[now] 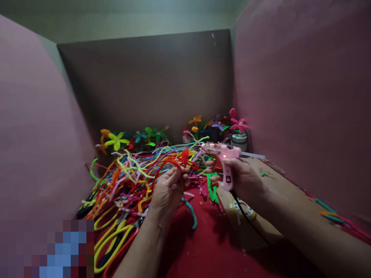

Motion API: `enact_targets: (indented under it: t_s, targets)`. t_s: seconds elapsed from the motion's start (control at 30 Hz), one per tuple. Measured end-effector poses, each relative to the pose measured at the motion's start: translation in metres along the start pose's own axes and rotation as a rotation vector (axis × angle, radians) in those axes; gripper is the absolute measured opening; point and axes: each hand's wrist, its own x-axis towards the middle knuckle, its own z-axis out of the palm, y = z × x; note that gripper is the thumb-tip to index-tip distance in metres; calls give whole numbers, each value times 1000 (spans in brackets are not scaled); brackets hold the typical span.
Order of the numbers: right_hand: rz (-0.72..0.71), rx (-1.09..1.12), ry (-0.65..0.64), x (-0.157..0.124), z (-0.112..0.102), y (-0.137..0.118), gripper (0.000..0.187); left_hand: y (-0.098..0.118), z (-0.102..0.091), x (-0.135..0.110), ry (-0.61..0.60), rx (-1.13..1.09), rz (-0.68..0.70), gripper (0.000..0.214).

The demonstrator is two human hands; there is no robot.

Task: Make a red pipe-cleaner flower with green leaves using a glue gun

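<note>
My left hand (168, 190) pinches a red pipe-cleaner flower piece (185, 156) between thumb and fingers, with a thin stem hanging below the grip. My right hand (249, 180) is wrapped round the handle of a pink hot glue gun (227, 168). A red light glows on the gun's side, and a pale glue stick (252, 155) sticks out at its back. The nozzle points left, above and apart from the red piece. A black cord (246, 218) runs down from the handle. Behind my hands spreads a heap of loose coloured pipe cleaners (130, 170).
Pipe-cleaner flowers (116, 141) stand along the back, with more flowers (239, 125) at the back right by a grey-green container (239, 141). Yellow-handled scissors (114, 241) lie at front left. A white roll (244, 208) sits on cardboard (257, 227). Pink panels rise on both sides.
</note>
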Motion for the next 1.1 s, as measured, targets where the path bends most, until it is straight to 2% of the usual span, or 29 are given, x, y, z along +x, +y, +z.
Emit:
enact_targets:
  t_s: [0.13, 0.23, 0.33, 0.5, 0.83, 0.97, 1.1]
  targets:
    - [-100, -158, -19, -12, -15, 12, 18, -9, -1, 3, 28, 23, 15, 21]
    - [-95, -341, -15, -14, -29, 18, 17, -14, 0, 4, 51, 19, 11, 23]
    - [-81, -417, -18, -14, -35, 24, 17, -17, 1, 3, 66, 10, 11, 23]
    - [-63, -526, -55, -22, -26, 25, 12, -19, 0, 4, 66, 28, 4, 22]
    - [-216, -715, -105, -25, -8, 17, 14, -19, 3, 0, 97, 96, -14, 26]
    - [-286, -722, -166, -23, -6, 15, 16, -16, 7, -1, 137, 86, -33, 27]
    - [-255, -657, -138, -24, -9, 18, 22, -14, 9, -2, 141, 91, -46, 28]
